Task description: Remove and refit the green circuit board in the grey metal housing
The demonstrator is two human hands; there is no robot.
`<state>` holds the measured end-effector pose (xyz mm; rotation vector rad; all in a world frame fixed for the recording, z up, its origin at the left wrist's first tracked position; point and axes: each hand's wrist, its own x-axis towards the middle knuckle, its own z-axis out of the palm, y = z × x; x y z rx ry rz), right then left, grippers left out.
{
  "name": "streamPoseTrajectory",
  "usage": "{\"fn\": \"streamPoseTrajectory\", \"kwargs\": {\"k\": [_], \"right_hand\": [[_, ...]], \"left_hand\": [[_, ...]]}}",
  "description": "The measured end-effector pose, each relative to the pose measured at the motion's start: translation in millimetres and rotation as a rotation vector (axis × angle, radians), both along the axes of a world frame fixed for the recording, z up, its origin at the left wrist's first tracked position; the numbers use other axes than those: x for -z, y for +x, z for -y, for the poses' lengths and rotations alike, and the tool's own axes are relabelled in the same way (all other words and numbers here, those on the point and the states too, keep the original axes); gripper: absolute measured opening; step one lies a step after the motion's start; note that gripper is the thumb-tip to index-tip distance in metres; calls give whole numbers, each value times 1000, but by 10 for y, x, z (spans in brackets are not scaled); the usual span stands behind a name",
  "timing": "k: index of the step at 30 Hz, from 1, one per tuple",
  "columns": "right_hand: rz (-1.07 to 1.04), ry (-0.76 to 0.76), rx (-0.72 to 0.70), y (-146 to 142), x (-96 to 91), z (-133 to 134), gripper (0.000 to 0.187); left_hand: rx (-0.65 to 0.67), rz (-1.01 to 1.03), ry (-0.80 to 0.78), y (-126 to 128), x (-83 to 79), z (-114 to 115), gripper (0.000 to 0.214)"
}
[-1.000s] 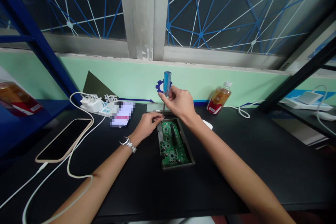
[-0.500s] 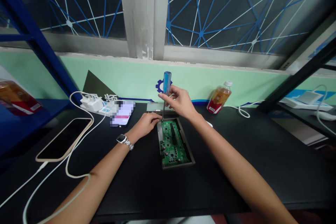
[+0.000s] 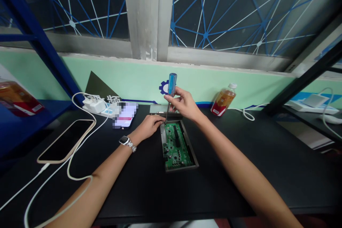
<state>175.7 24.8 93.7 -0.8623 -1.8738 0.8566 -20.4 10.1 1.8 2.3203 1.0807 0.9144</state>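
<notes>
A green circuit board [image 3: 177,144] lies in a shallow metal case [image 3: 194,155] on the black table. My right hand [image 3: 184,103] is closed around the lower handle of a screwdriver [image 3: 172,83] with a clear blue handle. The screwdriver leans slightly right, and its shaft comes down to the board's far left corner. Beside that corner, my left hand [image 3: 149,127] has its fingertips pinched together, close to the screwdriver's tip. What those fingertips grip is too small to make out.
Behind the case sits a flat metal piece [image 3: 160,109]. To the left are a phone in a beige case [image 3: 66,140], a lit phone [image 3: 127,115], white cables and a power strip [image 3: 93,105]. A drink bottle [image 3: 224,99] stands at the back right.
The screwdriver's handle has tipped a little to the right, and my right hand has shifted slightly with it. My left hand stays at the case's corner.
</notes>
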Motion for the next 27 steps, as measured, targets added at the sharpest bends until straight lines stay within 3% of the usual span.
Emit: {"fn": "streamPoseTrajectory", "kwargs": {"k": [17, 22, 27], "right_hand": [[80, 40, 24, 47, 18, 8, 33], [75, 69, 72, 6, 28, 32, 37], [126, 161, 221, -53, 18, 58, 42]], "left_hand": [[0, 2, -9, 5, -16, 17, 25], [14, 158, -61, 98, -57, 83, 33], [26, 288, -82, 156, -61, 94, 29]]}}
